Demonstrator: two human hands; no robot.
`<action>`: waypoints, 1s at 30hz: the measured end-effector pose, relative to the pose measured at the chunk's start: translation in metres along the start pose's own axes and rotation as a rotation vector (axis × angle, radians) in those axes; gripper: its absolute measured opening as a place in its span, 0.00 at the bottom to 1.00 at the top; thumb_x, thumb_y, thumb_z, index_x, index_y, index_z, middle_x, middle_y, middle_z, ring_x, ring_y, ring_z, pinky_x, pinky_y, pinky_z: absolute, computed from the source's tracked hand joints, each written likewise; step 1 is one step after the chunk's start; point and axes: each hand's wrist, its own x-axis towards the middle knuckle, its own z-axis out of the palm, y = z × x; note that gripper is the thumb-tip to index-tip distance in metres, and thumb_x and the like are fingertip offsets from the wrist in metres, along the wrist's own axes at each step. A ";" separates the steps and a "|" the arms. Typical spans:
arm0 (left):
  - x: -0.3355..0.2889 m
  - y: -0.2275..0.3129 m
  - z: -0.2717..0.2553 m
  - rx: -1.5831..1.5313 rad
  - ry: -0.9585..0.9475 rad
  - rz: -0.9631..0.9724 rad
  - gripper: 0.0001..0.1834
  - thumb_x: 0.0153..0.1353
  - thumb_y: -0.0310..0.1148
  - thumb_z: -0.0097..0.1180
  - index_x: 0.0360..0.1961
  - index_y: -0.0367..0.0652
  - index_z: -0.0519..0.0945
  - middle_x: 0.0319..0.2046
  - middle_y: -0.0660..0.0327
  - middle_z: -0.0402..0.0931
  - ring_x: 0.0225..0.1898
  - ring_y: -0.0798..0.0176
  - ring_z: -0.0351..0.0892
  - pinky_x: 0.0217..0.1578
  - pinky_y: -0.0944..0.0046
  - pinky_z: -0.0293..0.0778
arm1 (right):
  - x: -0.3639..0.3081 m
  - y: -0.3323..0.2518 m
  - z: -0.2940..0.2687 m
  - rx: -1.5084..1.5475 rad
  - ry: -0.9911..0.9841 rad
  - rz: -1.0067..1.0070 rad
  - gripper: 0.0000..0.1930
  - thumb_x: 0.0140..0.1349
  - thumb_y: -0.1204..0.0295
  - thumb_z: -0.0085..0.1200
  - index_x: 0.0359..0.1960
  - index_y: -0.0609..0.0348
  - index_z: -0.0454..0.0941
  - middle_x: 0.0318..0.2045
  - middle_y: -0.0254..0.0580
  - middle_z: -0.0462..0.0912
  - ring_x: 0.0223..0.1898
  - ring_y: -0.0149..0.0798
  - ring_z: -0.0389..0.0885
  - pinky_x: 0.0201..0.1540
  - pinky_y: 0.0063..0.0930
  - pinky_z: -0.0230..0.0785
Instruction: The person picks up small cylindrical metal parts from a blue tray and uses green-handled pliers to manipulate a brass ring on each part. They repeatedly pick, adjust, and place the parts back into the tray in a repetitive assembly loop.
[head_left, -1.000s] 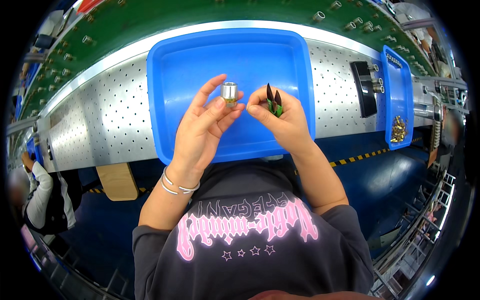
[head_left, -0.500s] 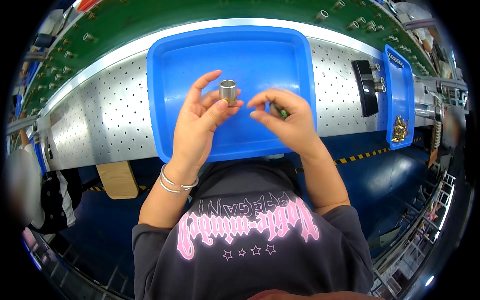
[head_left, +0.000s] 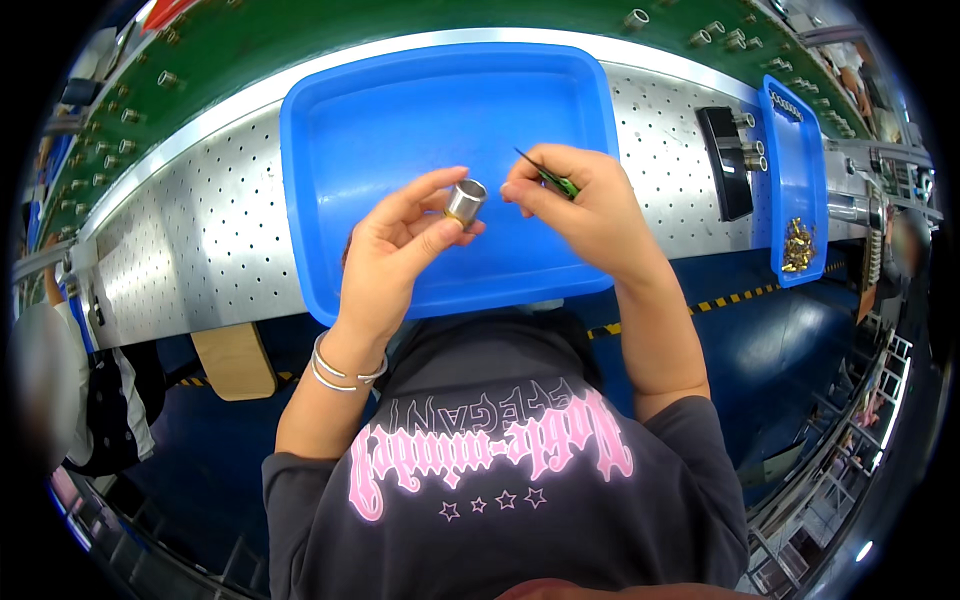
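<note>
My left hand pinches a small silver metal cylinder between thumb and fingers, its open end turned toward my right hand. My right hand grips green-handled tweezers, whose dark tips stick up and left, a short way right of the cylinder. Both hands hover over a large blue plastic tray that rests on a perforated metal bench.
A narrow blue bin at the right holds small brass parts. A black fixture with metal sleeves stands beside it. Behind the tray runs a green belt carrying several metal parts. Another person sits at the far left edge.
The tweezers have swung from pointing upward to lying low in my right hand, then up-left again. My left hand tilted the cylinder toward the right hand. Both hands moved slightly nearer to me.
</note>
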 end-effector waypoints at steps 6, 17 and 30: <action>0.001 -0.001 0.000 -0.248 0.027 -0.087 0.25 0.59 0.29 0.54 0.58 0.38 0.66 0.44 0.52 0.74 0.43 0.61 0.77 0.46 0.68 0.72 | -0.001 0.002 0.006 0.254 0.024 -0.067 0.07 0.58 0.73 0.54 0.26 0.63 0.75 0.20 0.33 0.75 0.24 0.22 0.72 0.25 0.17 0.62; 0.003 -0.004 -0.009 -0.404 -0.180 -0.158 0.25 0.62 0.31 0.48 0.59 0.34 0.62 0.44 0.47 0.74 0.42 0.59 0.78 0.45 0.66 0.75 | 0.003 0.001 0.003 0.070 -0.058 -0.153 0.07 0.52 0.75 0.58 0.34 0.61 0.79 0.21 0.30 0.75 0.23 0.20 0.67 0.24 0.15 0.58; 0.004 -0.004 -0.009 -0.510 -0.157 -0.168 0.25 0.63 0.29 0.47 0.61 0.37 0.60 0.46 0.46 0.72 0.45 0.58 0.77 0.47 0.66 0.75 | 0.003 0.008 0.003 0.452 0.016 -0.097 0.06 0.58 0.73 0.55 0.32 0.62 0.75 0.28 0.33 0.77 0.24 0.20 0.65 0.24 0.14 0.56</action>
